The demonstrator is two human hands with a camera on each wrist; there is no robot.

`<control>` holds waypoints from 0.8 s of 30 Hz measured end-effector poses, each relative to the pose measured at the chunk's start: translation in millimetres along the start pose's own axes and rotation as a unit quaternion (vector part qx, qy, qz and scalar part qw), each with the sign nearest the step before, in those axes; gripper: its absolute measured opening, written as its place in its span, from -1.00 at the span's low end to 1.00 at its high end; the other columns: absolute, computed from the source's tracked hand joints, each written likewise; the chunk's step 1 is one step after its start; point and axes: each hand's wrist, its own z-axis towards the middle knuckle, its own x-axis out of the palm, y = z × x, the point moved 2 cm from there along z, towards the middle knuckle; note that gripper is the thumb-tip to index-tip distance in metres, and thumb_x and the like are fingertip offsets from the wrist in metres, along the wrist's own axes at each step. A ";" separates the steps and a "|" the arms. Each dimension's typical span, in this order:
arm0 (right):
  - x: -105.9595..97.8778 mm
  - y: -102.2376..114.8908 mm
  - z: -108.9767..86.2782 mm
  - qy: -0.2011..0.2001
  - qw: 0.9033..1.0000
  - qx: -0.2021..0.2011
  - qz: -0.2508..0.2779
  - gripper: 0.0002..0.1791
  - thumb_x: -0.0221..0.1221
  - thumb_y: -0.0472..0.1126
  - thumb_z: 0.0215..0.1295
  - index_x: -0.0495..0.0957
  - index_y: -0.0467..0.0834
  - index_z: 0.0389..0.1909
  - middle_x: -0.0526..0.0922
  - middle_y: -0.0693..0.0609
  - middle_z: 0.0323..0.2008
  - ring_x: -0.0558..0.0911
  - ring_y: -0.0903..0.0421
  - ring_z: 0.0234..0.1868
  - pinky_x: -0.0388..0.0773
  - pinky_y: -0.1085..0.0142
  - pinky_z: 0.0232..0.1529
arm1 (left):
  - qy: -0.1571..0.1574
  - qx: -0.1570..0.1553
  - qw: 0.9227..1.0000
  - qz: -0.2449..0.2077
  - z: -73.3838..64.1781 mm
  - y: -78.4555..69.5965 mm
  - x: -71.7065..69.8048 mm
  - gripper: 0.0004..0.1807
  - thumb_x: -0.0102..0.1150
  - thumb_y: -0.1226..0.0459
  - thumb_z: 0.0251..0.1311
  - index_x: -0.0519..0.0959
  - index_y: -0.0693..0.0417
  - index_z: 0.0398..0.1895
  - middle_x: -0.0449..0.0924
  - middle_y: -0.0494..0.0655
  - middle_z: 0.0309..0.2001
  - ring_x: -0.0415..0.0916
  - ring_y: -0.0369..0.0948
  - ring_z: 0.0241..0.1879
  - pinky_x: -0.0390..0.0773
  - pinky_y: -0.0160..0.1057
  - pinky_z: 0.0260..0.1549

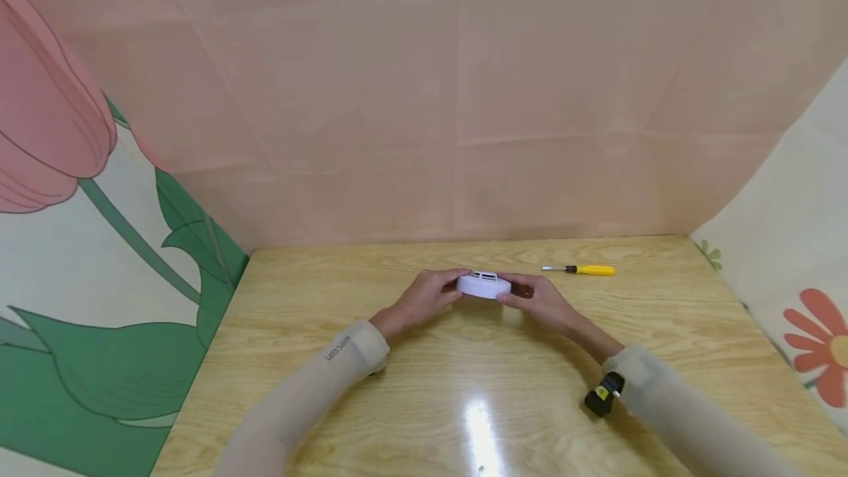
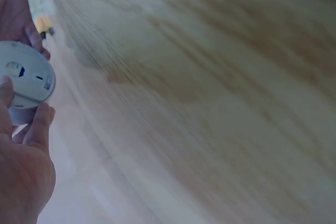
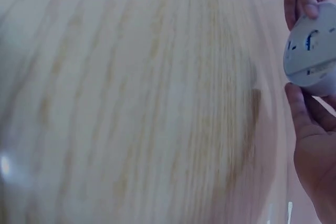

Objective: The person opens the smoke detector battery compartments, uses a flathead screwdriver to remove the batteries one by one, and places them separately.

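A round white smoke detector (image 1: pixel 484 285) is held between both hands, over the back half of the table, its slotted dome facing up in the head view. My left hand (image 1: pixel 427 296) grips its left edge with thumb and fingers. On the opposite edge, my right hand (image 1: pixel 539 300) pinches it the same way. Both wrist views show the underside of the detector (image 2: pixel 31 72), a flat disc with a central opening and small slots. In the right wrist view, bluish parts show inside the opening of the detector (image 3: pixel 302 59).
A screwdriver (image 1: pixel 595 270) with a yellow handle lies near the table's back edge, right of the hands. The wooden table (image 1: pixel 411 403) meets a pinkish sheet (image 1: pixel 371 131) behind it. Flower-printed cloth (image 1: pixel 86 366) hangs at the left.
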 end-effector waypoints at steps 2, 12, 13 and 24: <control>1.7 0.3 -0.7 -0.008 1.000 -0.027 0.009 -0.34 0.43 -0.19 0.38 0.49 -0.35 0.41 0.61 -0.35 0.29 0.68 -0.20 0.21 0.68 0.39 0.09 | -0.008 -0.003 1.000 -0.007 0.3 -0.8 -0.2 -0.52 0.29 0.31 0.47 0.57 0.14 0.41 0.66 0.04 0.29 0.65 -0.19 0.22 0.61 -0.40 0.15; 5.0 6.4 -1.7 -0.065 0.986 -0.143 -0.052 -0.50 0.37 -0.51 0.30 0.60 -0.37 0.27 0.70 -0.34 0.17 0.75 -0.22 0.05 0.73 0.30 0.02 | -0.026 -0.004 1.000 -0.018 1.8 -1.4 1.2 -0.57 0.29 0.32 0.46 0.60 0.18 0.34 0.70 0.08 0.22 0.68 -0.18 0.17 0.64 -0.42 0.08; 4.9 7.0 -2.0 -0.068 0.986 -0.142 -0.057 -0.52 0.38 -0.49 0.32 0.61 -0.36 0.25 0.71 -0.32 0.15 0.76 -0.20 0.04 0.74 0.30 0.01 | -0.027 -0.001 0.999 -0.022 1.9 -1.5 1.3 -0.58 0.29 0.32 0.46 0.61 0.18 0.34 0.71 0.08 0.22 0.68 -0.17 0.17 0.63 -0.42 0.09; 2.5 1.3 -0.1 -0.079 0.995 -0.065 -0.012 -0.64 0.36 -0.24 0.45 0.67 -0.27 0.19 0.78 -0.19 0.04 0.76 0.09 0.02 0.70 0.42 0.02 | -0.038 0.012 0.994 -0.100 3.4 -5.4 0.9 -0.41 0.36 0.40 0.36 0.48 0.29 0.44 0.66 0.23 0.24 0.72 -0.01 0.15 0.67 -0.38 0.07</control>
